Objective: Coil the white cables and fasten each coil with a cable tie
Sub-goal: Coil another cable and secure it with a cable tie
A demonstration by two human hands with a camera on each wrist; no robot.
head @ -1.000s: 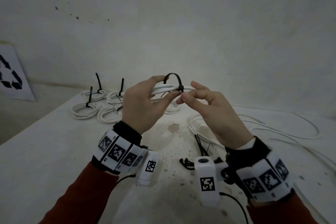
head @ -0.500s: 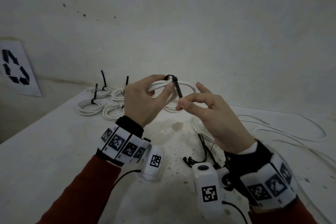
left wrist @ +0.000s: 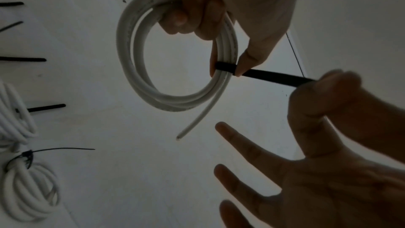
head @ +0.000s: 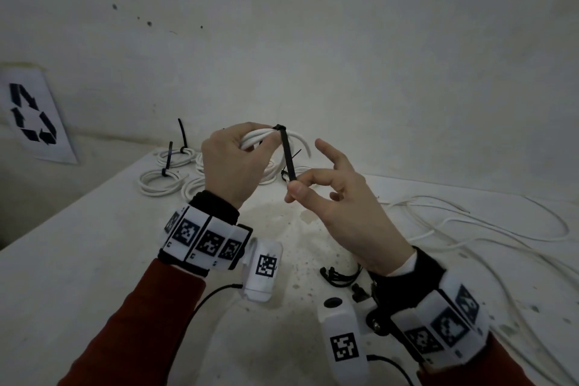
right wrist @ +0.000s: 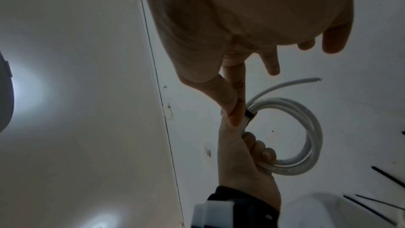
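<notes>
My left hand (head: 233,163) holds a small coil of white cable (left wrist: 140,68) up above the table, fingers curled round its strands, thumb and forefinger at the black cable tie (head: 286,155) that wraps the coil. One loose cable end (left wrist: 195,122) sticks out of the coil. My right hand (head: 332,197) pinches the tie's free tail (left wrist: 276,76) between thumb and forefinger, its other fingers spread. In the right wrist view the coil (right wrist: 306,134) hangs from the left hand and the tie's head (right wrist: 249,114) sits right at the right hand's pinch.
Several tied white coils (head: 163,178) with upright black tie tails lie at the table's back left. Loose white cable (head: 470,229) sprawls over the right side. Spare black cable ties (head: 341,276) lie under my right wrist. A paper with a recycling sign (head: 31,116) leans on the wall.
The tie's loop has drawn tight round the coil. My right hand has moved down and toward me with the tail, which now stretches straight between the hands.
</notes>
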